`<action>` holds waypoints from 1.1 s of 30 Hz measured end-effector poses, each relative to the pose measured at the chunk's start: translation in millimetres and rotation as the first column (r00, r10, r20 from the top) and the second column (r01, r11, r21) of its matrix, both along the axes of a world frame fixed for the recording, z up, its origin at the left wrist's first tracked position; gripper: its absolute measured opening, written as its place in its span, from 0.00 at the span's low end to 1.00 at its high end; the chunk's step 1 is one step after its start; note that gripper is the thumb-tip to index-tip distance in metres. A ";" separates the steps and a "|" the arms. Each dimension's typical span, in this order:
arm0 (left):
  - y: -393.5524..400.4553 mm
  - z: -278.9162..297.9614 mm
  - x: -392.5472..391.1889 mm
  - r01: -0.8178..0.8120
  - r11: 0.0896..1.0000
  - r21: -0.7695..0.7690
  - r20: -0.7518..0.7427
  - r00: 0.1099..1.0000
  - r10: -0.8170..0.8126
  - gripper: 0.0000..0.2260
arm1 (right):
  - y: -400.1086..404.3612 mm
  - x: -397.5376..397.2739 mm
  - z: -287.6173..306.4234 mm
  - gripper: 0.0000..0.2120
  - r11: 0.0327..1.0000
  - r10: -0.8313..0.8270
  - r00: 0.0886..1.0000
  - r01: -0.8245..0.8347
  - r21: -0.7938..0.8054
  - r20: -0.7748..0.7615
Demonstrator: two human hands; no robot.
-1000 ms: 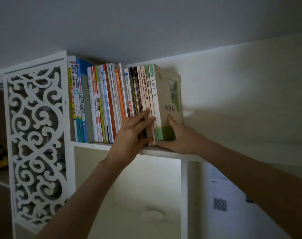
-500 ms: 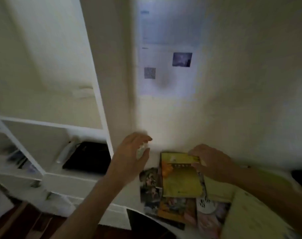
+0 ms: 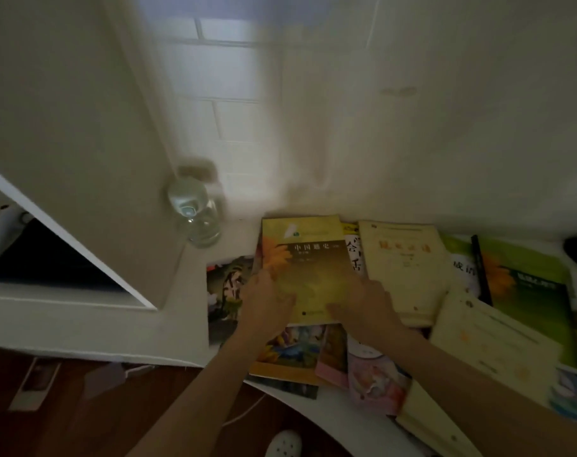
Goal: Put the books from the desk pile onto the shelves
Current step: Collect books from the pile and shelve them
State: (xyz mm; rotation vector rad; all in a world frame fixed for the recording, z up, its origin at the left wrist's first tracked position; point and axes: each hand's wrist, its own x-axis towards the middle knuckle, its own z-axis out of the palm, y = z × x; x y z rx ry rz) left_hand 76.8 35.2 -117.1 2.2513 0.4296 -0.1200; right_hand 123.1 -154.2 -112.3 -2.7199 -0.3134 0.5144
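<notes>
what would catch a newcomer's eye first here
Both hands, left and right, rest on a yellow book at the centre, which lies on top of a spread of books on the desk. To its right lie a cream book and a green book. A clear bottle stands left of the pile, against the white shelf unit.

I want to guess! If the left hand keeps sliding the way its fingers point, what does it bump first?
Probably nothing at first: the left hand lies on the yellow book, fingers pointing up its cover toward the wall.
</notes>
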 end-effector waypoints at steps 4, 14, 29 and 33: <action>-2.0 5.4 16.3 -0.279 0.943 -0.180 -0.087 0.960 0.268 0.26 | 7.6 18.7 14.7 0.31 0.910 -0.315 0.935 0.347 0.228 -0.164; -36.2 62.8 17.8 -0.198 0.738 -0.646 -0.137 0.980 0.143 0.06 | -26.8 31.9 57.7 0.12 0.757 -0.396 0.824 0.543 0.364 -0.406; -146.7 25.3 93.6 -0.220 0.783 -0.582 -0.303 0.952 0.043 0.13 | -157.0 65.5 43.4 0.16 0.829 -0.477 0.842 0.526 0.189 -0.252; -133.1 50.6 69.9 -0.282 0.708 -0.648 -0.218 0.959 0.183 0.11 | -142.1 60.0 44.8 0.17 0.846 -0.382 0.895 0.439 0.302 -0.228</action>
